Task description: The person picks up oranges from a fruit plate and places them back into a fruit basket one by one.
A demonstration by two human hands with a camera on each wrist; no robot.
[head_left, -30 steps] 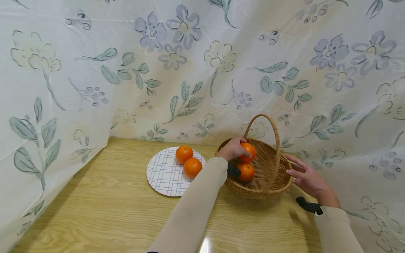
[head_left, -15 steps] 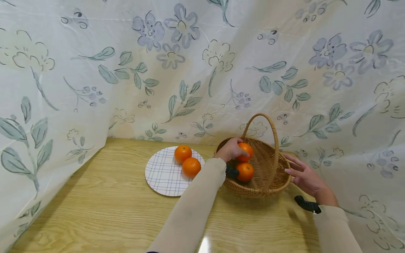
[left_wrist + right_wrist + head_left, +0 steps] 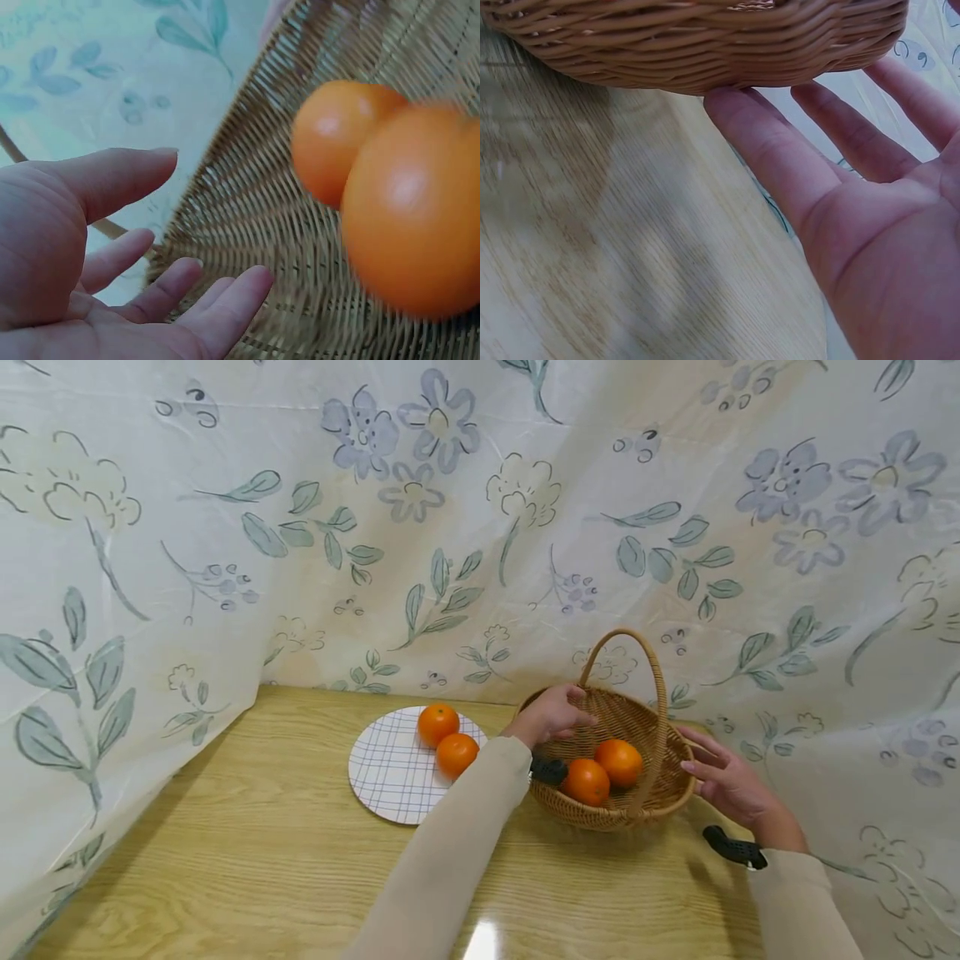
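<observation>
A wicker basket (image 3: 600, 820) with a tall arched handle holds two oranges, a nearer orange (image 3: 586, 782) and another orange (image 3: 619, 762) against it. My left hand (image 3: 555, 714) hovers over the basket's left side, fingers spread and nothing in them. In the left wrist view its palm shows beside the large, blurred orange (image 3: 416, 210), apart from it. At the basket's right end, my right hand (image 3: 731, 781) touches the wicker with its fingertips. The right wrist view shows those fingers (image 3: 757, 142) extended and reaching the lower wall of the basket (image 3: 727, 52).
Left of the basket lies a round checked plate (image 3: 390, 777) bearing two oranges (image 3: 438, 725), partly overlapped by my left sleeve (image 3: 450, 852). The wooden table (image 3: 247, 843) meets a flowered cloth (image 3: 450, 610) at the back and sides.
My left hand has let go of an orange, which now lies further right in the basket beside the other. The left fingers have spread; the right hand stays at the basket.
</observation>
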